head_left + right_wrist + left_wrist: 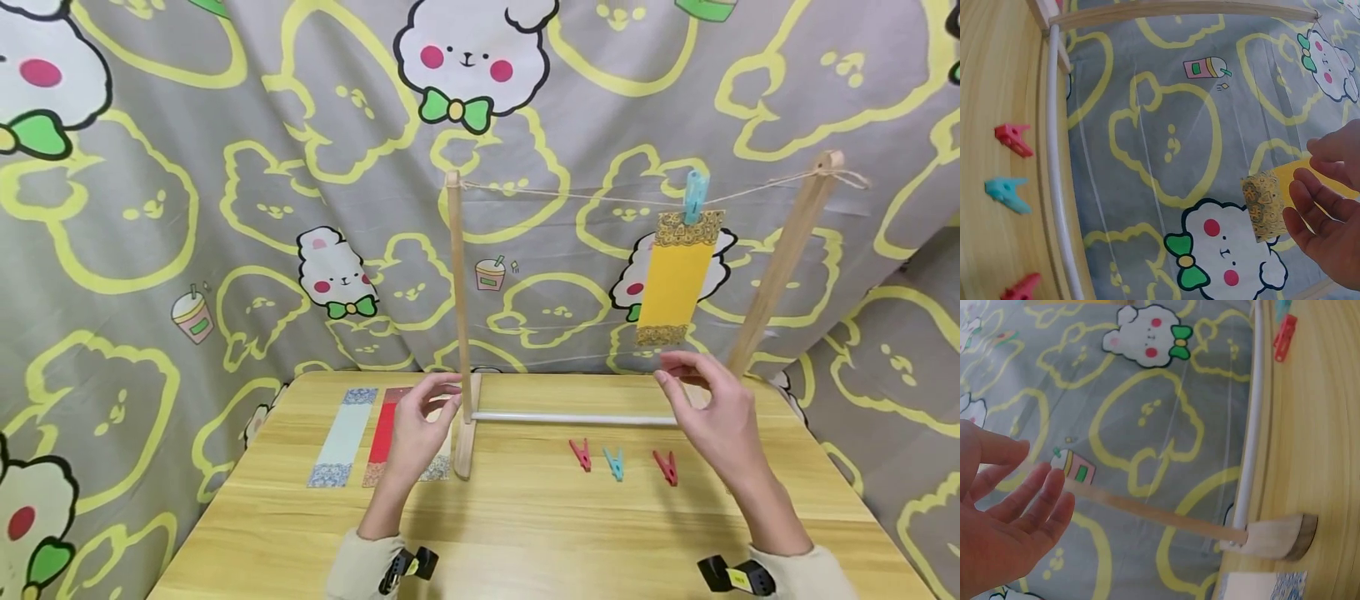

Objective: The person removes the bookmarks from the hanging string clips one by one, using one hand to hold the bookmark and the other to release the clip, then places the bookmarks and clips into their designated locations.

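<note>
My left hand [418, 429] hovers beside the left wooden post [458, 292] of a stand, fingers loosely bent and holding nothing. Just below a yellow bookmark-like card [677, 287] is my right hand [716, 408], its fingers relaxed and nothing in its grasp. The card has patterned bands at both ends. A light-blue clothespin [696, 198] clips it to the string [585, 197] tied between the posts. In the right wrist view, the fingers overlap the hanging card [1264, 206].
On the table [525, 533] in front of the white crossbar [570, 417] lie a red clothespin [581, 455], a blue one [614, 464] and another red one [666, 467]. At left lie a pale card [343, 437], a red card [381, 433] and a partly hidden cream card [438, 468].
</note>
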Motion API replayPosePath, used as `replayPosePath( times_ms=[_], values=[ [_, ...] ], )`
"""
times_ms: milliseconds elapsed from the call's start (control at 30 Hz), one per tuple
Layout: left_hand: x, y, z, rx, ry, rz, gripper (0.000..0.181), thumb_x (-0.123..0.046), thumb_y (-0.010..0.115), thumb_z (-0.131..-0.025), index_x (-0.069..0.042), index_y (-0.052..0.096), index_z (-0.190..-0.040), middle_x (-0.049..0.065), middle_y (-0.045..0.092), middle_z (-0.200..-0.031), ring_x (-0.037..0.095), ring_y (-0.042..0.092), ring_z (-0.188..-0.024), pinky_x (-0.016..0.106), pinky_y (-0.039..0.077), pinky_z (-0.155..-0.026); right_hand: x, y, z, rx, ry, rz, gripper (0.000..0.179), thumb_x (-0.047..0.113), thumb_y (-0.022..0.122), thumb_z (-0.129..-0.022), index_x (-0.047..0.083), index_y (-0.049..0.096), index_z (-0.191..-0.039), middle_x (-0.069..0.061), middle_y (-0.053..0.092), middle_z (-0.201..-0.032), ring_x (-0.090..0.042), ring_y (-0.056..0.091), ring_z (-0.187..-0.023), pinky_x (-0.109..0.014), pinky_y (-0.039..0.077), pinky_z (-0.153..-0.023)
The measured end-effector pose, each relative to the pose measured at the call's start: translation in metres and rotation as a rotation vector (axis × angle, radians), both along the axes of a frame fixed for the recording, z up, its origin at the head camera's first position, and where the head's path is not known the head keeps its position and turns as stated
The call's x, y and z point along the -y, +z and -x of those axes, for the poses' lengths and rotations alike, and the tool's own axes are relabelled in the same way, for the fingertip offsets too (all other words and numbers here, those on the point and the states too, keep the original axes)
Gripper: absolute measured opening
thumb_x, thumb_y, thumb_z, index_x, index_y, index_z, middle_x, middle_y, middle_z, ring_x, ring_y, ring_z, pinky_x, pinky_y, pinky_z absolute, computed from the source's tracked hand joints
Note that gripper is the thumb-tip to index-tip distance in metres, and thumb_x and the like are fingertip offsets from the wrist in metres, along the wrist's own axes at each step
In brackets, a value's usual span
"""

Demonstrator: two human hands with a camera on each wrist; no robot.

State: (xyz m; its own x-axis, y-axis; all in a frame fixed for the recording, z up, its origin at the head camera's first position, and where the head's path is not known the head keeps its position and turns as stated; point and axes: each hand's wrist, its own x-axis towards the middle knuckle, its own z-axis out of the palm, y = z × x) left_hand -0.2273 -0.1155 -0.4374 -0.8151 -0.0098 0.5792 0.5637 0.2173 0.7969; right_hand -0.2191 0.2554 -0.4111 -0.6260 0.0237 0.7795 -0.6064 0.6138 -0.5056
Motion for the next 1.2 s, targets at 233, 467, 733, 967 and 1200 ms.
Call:
replayPosePath(
  times_ms=[233, 467, 733, 967, 1200],
  values=[
    [-0.014, -0.001, 0.002, 0.011, -0.033, -0.022, 0.026, 0.009, 0.07, -0.092, -0.001, 0.071, -0.115, 0.015, 0.071, -0.112, 0.042, 0.067, -0.104, 0.047, 0.058, -0.092, -0.01, 0.014, 0.0, -0.049, -0.014, -0.032, 0.026, -0.008, 0.075, -0.087, -0.003, 0.071, -0.112, -0.012, 0.071, -0.102, 0.0, 0.059, -0.093, -0.009, 0.044, -0.088],
    [-0.032, 0.002, 0.005, 0.001, -0.075, -0.036, 0.024, 0.008, 0.069, -0.093, 0.004, 0.069, -0.117, 0.017, 0.071, -0.112, 0.039, 0.068, -0.104, 0.051, 0.057, -0.093, -0.021, 0.029, 0.002, -0.099, -0.04, -0.061, 0.03, -0.006, 0.078, -0.084, -0.001, 0.073, -0.113, -0.012, 0.072, -0.102, 0.007, 0.058, -0.094, -0.007, 0.042, -0.088],
    [-0.054, 0.009, 0.009, 0.023, -0.072, -0.027, 0.025, 0.016, 0.066, -0.091, 0.01, 0.066, -0.115, 0.025, 0.069, -0.111, 0.044, 0.066, -0.103, 0.057, 0.055, -0.093, -0.033, 0.043, 0.005, -0.128, -0.067, -0.107, 0.035, -0.006, 0.081, -0.081, 0.0, 0.073, -0.115, -0.012, 0.072, -0.102, 0.01, 0.054, -0.097, -0.006, 0.04, -0.09],
    [-0.07, 0.009, 0.015, -0.033, -0.117, -0.059, 0.025, 0.011, 0.068, -0.092, 0.008, 0.067, -0.117, 0.02, 0.071, -0.112, 0.041, 0.068, -0.103, 0.052, 0.057, -0.092, -0.035, 0.057, 0.008, -0.182, -0.061, -0.117, 0.034, -0.01, 0.079, -0.079, -0.003, 0.073, -0.112, -0.017, 0.072, -0.104, 0.013, 0.052, -0.101, -0.008, 0.039, -0.092],
    [-0.082, 0.005, 0.017, -0.091, -0.096, 0.039, 0.027, 0.002, 0.071, -0.093, -0.006, 0.07, -0.118, 0.008, 0.072, -0.112, 0.031, 0.07, -0.102, 0.044, 0.058, -0.092, -0.035, 0.073, 0.01, -0.191, -0.06, -0.129, 0.034, -0.011, 0.079, -0.079, -0.004, 0.072, -0.112, -0.019, 0.071, -0.102, 0.014, 0.05, -0.1, -0.006, 0.038, -0.091]
  ],
)
